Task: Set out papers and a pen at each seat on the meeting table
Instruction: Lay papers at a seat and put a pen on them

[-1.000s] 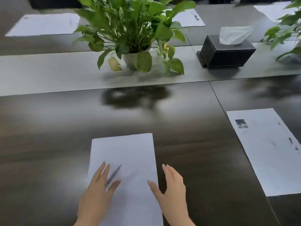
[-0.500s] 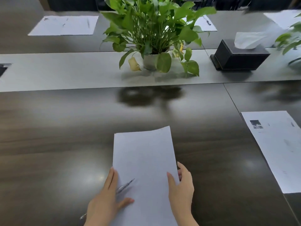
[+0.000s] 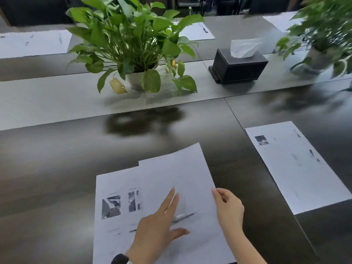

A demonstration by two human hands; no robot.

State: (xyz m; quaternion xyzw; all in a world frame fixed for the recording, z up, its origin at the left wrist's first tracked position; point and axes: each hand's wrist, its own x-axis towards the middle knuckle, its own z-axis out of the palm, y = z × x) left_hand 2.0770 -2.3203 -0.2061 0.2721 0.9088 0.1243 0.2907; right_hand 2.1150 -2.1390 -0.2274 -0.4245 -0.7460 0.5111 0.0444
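Observation:
Two sheets lie in front of me on the dark meeting table (image 3: 47, 187). The lower printed sheet (image 3: 118, 187) shows two grey pictures at its left. A blank top sheet (image 3: 182, 172) sits over it, shifted right and slightly turned. My right hand (image 3: 228, 208) pinches the top sheet's right edge. My left hand (image 3: 156, 225) lies flat on the papers with fingers stretched out, over a grey pen (image 3: 183, 216) whose tip sticks out to the right of the fingers.
Another printed sheet (image 3: 297, 168) lies at the seat to the right. Along the pale centre strip stand a leafy potted plant (image 3: 133, 40), a black tissue box (image 3: 240, 65) and a second plant (image 3: 323, 35). Papers (image 3: 34, 43) with pens lie across the table.
The top sheet has slid right and turned, uncovering the printed sheet beneath. My right hand moved to the sheet's right edge and took hold of it. My view shifted left.

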